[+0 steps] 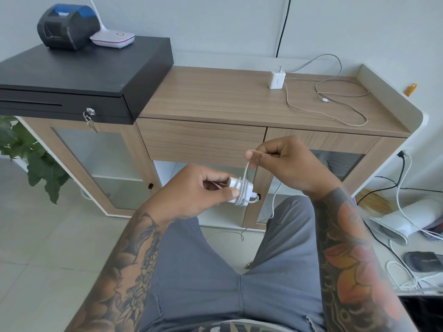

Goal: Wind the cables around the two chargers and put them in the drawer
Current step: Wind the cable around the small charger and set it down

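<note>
White plastic shows between the fingers of the left hand (194, 188), which grips a small charger (241, 191) by its near end, thumb below and fingers curled over the top, with several turns of its cable (245, 172) already lying around the body. From those turns the cable rises to the right hand (278, 161), which pinches it between thumb and forefinger, the other fingers curled in; past the pinch the loose length drops in front of the cabinet toward the floor (its far end looks frayed or knotted, though the view is too small to be sure). Both hands hover above the person's lap, in front of the closed wooden drawer (202, 140). On the wooden cabinet top (215, 97) stands the second charger (276, 79), upright near the back edge, its beige cable (335, 101) sprawled in loose loops to the right of it, unwound. At the left end of the top sits a black cash drawer (79, 75), carrying a dark printer (68, 26) and a white lamp base (112, 39).
</note>
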